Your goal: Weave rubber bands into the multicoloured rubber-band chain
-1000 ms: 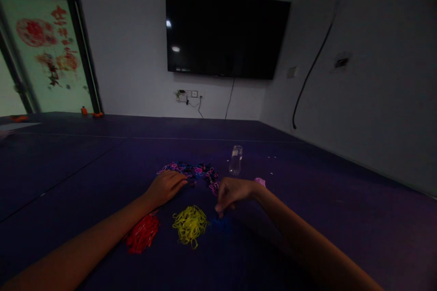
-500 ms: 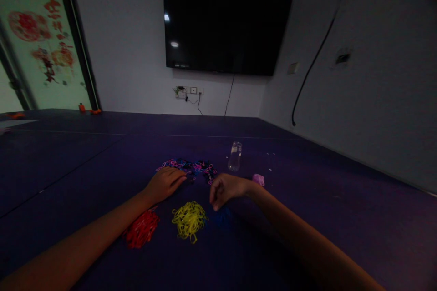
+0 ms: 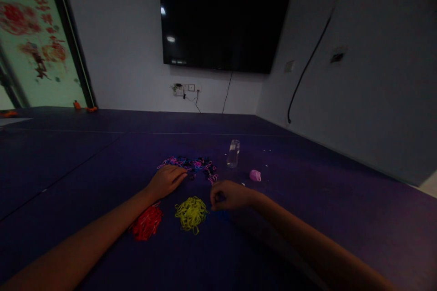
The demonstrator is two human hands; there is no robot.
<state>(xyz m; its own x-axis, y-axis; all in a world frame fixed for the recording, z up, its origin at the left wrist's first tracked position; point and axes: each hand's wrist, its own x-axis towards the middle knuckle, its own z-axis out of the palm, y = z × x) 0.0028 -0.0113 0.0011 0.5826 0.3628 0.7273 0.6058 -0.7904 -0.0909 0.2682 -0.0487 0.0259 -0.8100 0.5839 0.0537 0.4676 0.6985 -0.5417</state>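
While the left hand (image 3: 167, 181) has stayed where it was a second ago, flat and released with its fingertips on the near left edge of the mixed heap of bands (image 3: 193, 165), the right hand (image 3: 229, 195) has shifted. A second ago its fingers pointed down at the mat, and half a second ago they lifted and curled. Now it sits a little nearer and lower, with the fingers bunched towards the thumb. The light is too dim to tell whether a band is pinched there. The pink lump (image 3: 255, 175), earlier half hidden behind the right wrist, now lies in full view, apart from that hand on its far right side.

The mixed heap, pink, blue and black, lies on the dark purple mat (image 3: 102, 154) just beyond both hands. The left hand touches it, and the right hand is close to its near right end without touching. A faint patch of blue bands (image 3: 221, 214) lies just under and near the right fingertips. To its left is the yellow heap (image 3: 191, 212), between the two forearms, and further left the red heap (image 3: 147, 223), beside the left wrist. A clear bottle (image 3: 233, 153) stands beyond the heap to the right.
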